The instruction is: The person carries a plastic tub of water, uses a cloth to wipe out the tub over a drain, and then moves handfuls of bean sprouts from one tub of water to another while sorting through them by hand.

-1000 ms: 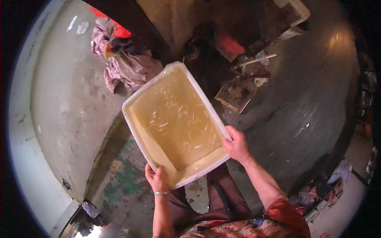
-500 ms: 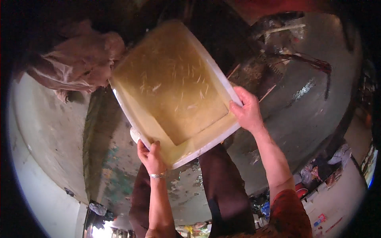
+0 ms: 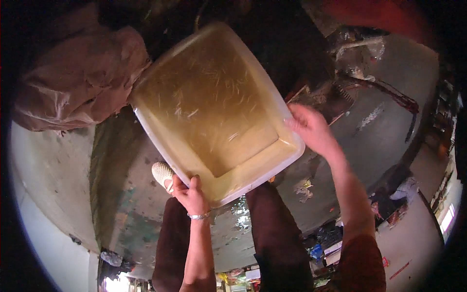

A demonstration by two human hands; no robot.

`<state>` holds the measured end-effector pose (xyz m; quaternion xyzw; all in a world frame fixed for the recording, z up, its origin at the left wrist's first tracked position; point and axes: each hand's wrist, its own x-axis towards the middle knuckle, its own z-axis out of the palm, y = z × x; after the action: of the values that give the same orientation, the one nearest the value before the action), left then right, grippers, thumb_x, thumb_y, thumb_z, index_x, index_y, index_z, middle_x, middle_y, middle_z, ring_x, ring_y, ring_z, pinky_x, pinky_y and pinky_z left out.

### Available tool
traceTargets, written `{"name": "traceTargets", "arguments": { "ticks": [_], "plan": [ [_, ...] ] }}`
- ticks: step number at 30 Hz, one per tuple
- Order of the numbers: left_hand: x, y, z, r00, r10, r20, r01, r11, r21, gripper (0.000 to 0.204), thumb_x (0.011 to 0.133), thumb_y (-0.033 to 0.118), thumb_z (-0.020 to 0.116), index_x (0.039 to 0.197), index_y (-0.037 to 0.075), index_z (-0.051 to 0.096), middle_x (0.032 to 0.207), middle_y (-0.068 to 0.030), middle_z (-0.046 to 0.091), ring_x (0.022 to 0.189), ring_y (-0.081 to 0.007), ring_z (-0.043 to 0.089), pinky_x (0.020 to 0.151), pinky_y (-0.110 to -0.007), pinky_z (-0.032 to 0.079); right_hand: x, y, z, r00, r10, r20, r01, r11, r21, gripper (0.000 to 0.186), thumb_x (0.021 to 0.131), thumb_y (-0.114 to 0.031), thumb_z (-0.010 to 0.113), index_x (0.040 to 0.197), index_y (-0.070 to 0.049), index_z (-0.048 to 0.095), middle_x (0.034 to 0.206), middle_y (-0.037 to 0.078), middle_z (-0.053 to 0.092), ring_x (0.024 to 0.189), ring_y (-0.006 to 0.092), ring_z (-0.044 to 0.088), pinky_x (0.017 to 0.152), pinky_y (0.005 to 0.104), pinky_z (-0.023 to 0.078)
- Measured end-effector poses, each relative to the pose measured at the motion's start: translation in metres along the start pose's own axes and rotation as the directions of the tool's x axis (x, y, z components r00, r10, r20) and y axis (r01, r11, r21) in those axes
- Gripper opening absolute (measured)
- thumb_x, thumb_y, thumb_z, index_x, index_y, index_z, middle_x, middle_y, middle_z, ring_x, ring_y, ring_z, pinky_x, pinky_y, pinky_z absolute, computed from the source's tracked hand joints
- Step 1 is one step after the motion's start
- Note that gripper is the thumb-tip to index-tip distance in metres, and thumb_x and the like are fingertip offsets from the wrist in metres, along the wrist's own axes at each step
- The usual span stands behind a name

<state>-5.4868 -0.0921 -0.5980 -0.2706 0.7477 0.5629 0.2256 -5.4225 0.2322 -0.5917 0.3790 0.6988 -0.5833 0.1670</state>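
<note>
The left grip [image 3: 192, 194] and right grip [image 3: 311, 127] are both clamped on the rim of the pale tub [image 3: 258, 179], which stretches ahead of and between them, so its yellowish liquid [image 3: 219, 109] could slop out if either side dips.

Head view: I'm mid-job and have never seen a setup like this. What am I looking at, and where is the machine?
There's no machine: these are a person's bare hands. The view comes from a wide fisheye camera worn on the head, looking down, so straight edges bend near its rim. The left hand, with a bracelet at its wrist, and the right hand hold a pale tub by opposite sides. Thin pale slivers show inside; I can't tell what they are. Below are the trouser legs, a white shoe and the stained floor. Crumpled cloth is at upper left.
</note>
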Motion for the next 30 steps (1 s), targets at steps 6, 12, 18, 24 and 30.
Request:
{"name": "traceTargets", "arguments": {
  "ticks": [6, 12, 18, 24, 30],
  "plan": [
    [0.001, 0.004, 0.003, 0.997, 0.013, -0.074, -0.018, 0.998, -0.068, 0.024, 0.073, -0.007, 0.055, 0.095, 0.001, 0.054, 0.082, 0.0004, 0.055, 0.072, -0.0081, 0.05, 0.065, -0.021, 0.041, 0.124, -0.07, -0.017, 0.777, -0.627, -0.061, 0.408, 0.575, -0.71, 0.066, 0.076, -0.019, 0.072, 0.133, -0.008, 0.041, 0.125, 0.019, 0.051, 0.115, 0.0292, 0.051, 0.094, 0.0386, 0.043],
    [0.007, 0.007, 0.006, 0.999, -0.038, -0.026, 0.037, 0.998, -0.05, 0.023, 0.071, -0.008, 0.054, 0.092, 0.001, 0.056, 0.081, 0.0023, 0.054, 0.072, -0.0061, 0.049, 0.066, -0.02, 0.041, 0.284, -0.104, -0.015, 0.832, -0.551, 0.07, 0.523, 0.734, -0.433, 0.059, 0.079, -0.028, 0.065, 0.131, -0.011, 0.043, 0.128, 0.013, 0.047, 0.114, 0.0298, 0.045, 0.091, 0.0422, 0.04],
    [0.01, 0.0, -0.002, 0.995, -0.103, -0.01, 0.102, 0.994, -0.049, 0.024, 0.071, -0.007, 0.054, 0.094, 0.001, 0.056, 0.082, 0.0019, 0.054, 0.073, -0.0066, 0.05, 0.067, -0.021, 0.041, 0.336, -0.109, 0.01, 0.918, -0.383, 0.105, 0.388, 0.811, -0.438, 0.048, 0.084, -0.029, 0.059, 0.127, -0.011, 0.048, 0.12, 0.012, 0.053, 0.105, 0.0279, 0.05, 0.083, 0.0425, 0.044],
    [0.014, -0.01, -0.01, 0.995, -0.093, -0.025, 0.091, 0.994, -0.064, 0.027, 0.072, -0.006, 0.054, 0.098, 0.0, 0.056, 0.084, 0.0009, 0.056, 0.075, -0.0072, 0.051, 0.07, -0.022, 0.042, 0.285, -0.127, 0.023, 0.87, -0.479, -0.116, 0.002, 0.238, -0.971, 0.096, 0.061, -0.045, 0.078, 0.139, -0.01, 0.032, 0.136, 0.016, 0.042, 0.124, 0.0369, 0.041, 0.097, 0.0548, 0.038],
    [0.013, -0.016, -0.002, 0.996, -0.083, 0.022, 0.084, 0.995, -0.049, 0.027, 0.072, -0.006, 0.055, 0.099, 0.0, 0.056, 0.087, 0.0002, 0.057, 0.077, -0.0081, 0.052, 0.07, -0.022, 0.043, 0.259, -0.085, -0.013, 0.843, -0.384, -0.377, -0.172, 0.472, -0.865, 0.089, 0.055, -0.049, 0.078, 0.13, -0.011, 0.046, 0.133, 0.021, 0.043, 0.122, 0.0412, 0.04, 0.1, 0.0533, 0.033]
  ]
}}
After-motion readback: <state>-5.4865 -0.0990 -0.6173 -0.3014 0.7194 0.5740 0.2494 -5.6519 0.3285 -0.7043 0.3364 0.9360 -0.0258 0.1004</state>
